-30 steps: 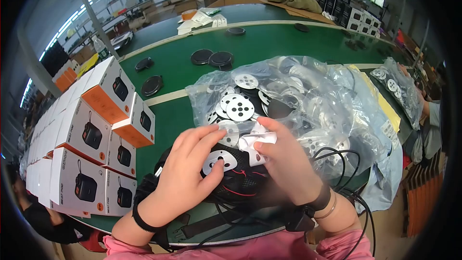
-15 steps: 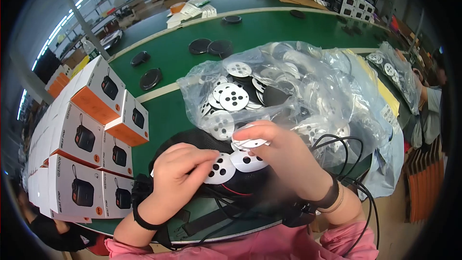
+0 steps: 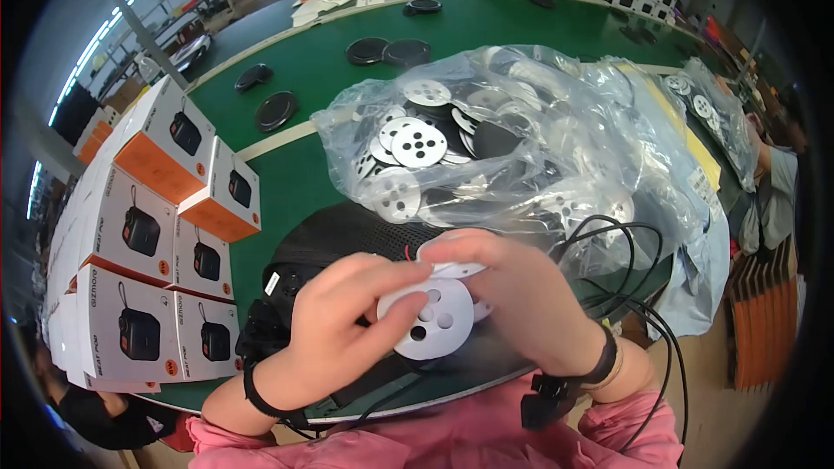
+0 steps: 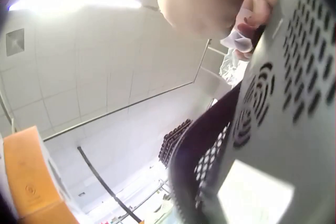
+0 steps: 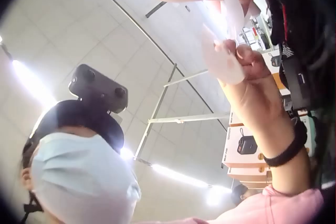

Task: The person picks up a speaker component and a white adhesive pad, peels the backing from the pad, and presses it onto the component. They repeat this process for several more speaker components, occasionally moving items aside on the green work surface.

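Note:
Between the thumb and fingers of my left hand (image 3: 347, 313) is a round white disc (image 3: 445, 343) with several holes, its broad face toward the head camera. My right hand (image 3: 532, 295) pinches white discs (image 3: 453, 268) just behind it, seen nearly edge-on. The two hands are close together above a black perforated case (image 3: 347, 230). From the right wrist, the left hand's disc (image 5: 223, 64) appears below the right hand's disc (image 5: 232, 11). In the left wrist view a pale curled piece (image 4: 237, 41) shows at the right hand's fingers.
A clear plastic bag (image 3: 556, 182) of similar discs lies beyond the hands. Printed white and orange boxes (image 3: 130, 243) are stacked at the left. Round black parts (image 3: 276, 110) are scattered on the green table (image 3: 304, 165). Black cables (image 3: 656, 313) loop by the right arm.
My left hand went from spread fingers over a disc to pinching it, then brought it right, before the right hand's discs. The right hand's curled pieces fanned out, then drew together.

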{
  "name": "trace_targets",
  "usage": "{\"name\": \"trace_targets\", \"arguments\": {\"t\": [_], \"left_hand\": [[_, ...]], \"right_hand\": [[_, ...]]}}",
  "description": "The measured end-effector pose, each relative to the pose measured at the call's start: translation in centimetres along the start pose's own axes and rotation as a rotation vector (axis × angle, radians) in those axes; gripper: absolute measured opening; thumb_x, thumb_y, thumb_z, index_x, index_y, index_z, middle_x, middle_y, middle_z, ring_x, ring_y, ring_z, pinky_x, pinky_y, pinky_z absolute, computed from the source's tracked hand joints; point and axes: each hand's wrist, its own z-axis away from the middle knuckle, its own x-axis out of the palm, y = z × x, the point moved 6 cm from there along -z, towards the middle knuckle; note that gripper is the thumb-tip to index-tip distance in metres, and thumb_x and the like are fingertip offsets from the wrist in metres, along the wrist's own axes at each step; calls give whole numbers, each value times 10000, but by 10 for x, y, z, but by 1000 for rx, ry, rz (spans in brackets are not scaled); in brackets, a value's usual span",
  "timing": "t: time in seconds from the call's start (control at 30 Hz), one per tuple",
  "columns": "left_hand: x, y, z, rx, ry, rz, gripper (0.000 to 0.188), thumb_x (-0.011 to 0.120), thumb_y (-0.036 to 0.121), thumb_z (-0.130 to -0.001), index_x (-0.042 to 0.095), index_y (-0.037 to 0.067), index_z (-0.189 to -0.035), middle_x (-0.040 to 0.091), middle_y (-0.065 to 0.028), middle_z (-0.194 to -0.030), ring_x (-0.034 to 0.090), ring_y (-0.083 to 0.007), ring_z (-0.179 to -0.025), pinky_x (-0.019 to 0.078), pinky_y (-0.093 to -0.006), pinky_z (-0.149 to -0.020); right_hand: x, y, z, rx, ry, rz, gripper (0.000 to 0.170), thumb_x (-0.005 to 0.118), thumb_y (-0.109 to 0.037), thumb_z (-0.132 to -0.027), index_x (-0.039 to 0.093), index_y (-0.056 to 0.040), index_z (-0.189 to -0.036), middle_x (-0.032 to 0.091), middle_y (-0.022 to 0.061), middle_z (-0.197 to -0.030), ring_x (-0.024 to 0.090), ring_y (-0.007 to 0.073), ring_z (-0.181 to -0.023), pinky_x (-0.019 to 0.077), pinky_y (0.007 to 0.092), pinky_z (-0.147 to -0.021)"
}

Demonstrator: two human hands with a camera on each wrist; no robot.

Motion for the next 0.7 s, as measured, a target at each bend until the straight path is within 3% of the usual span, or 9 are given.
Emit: {"name": "trace_targets", "arguments": {"t": [0.07, 0.17, 0.23, 0.37, 0.47, 0.57, 0.63, 0.67, 0.7], "left_hand": [[6, 6, 4, 76, 1, -29, 218, 647, 13, -674, 612, 16, -889, 557, -75, -739, 518, -158, -542, 422, -246, -494], [19, 17, 13, 206, -19, -59, 246, 652, -8, -629, 614, 29, -869, 551, -69, -719, 532, -179, -544, 437, -261, -476], [21, 25, 19, 228, -55, -109, 263, 663, -6, -606, 615, 29, -862, 548, -70, -703, 544, -185, -554, 441, -261, -475], [27, 35, 26, 273, -262, 167, 268, 599, 93, -697, 584, 6, -950, 581, -112, -795, 566, -210, -598, 452, -277, -511], [27, 6, 30, 127, -76, 240, 305, 405, 99, -794, 499, -17, -1059, 549, -174, -851, 532, -185, -619, 414, -244, -507], [31, -35, 29, -290, 58, 437, 240, 409, 98, -833, 513, -32, -1005, 532, -124, -863, 506, -139, -598, 385, -208, -503], [31, -47, 31, -439, 92, 579, 211, 433, 112, -838, 522, -30, -966, 533, -104, -874, 496, -117, -587, 366, -199, -485], [31, -47, 30, -430, 63, 602, 195, 435, 119, -840, 530, -16, -944, 532, -98, -874, 490, -110, -582, 364, -195, -483], [31, -49, 30, -432, 58, 601, 195, 435, 119, -840, 530, -16, -944, 532, -98, -874, 490, -110, -582, 364, -195, -483]], "right_hand": [[4, 5, 14, -136, -7, 13, 305, 443, 14, -783, 566, -29, -1059, 495, 35, -1059, 502, 120, -937, 394, 220, -800], [15, 22, 32, 110, -50, -230, 414, 448, 14, -792, 442, -47, -1202, 448, 36, -1050, 469, 137, -984, 382, 234, -822], [24, 20, 46, -209, -27, -172, 485, 467, 60, -768, 404, -62, -1234, 447, 40, -1029, 455, 144, -1002, 366, 255, -850], [2, 24, 74, -319, -59, -108, 422, 461, 109, -727, 533, -59, -1107, 486, 56, -1021, 454, 178, -1002, 362, 282, -861], [-35, 22, 126, -309, -237, -327, 230, 483, 55, -718, 642, -32, -861, 541, 101, -935, 510, 230, -911, 391, 304, -799], [-65, 40, 157, -284, -551, -345, 122, 531, 0, -732, 638, -5, -791, 569, 120, -871, 528, 242, -845, 402, 328, -760], [-106, 81, 177, -337, -407, -392, 101, 578, -67, -744, 631, 10, -783, 573, 135, -860, 530, 244, -817, 404, 335, -745], [-167, 171, 211, 103, -163, 304, 167, 614, -138, -749, 630, 17, -808, 581, 145, -846, 532, 255, -803, 408, 333, -736], [-168, 172, 212, 104, -160, 300, 167, 614, -138, -749, 630, 17, -808, 581, 145, -846, 532, 255, -803, 408, 333, -736]]}}
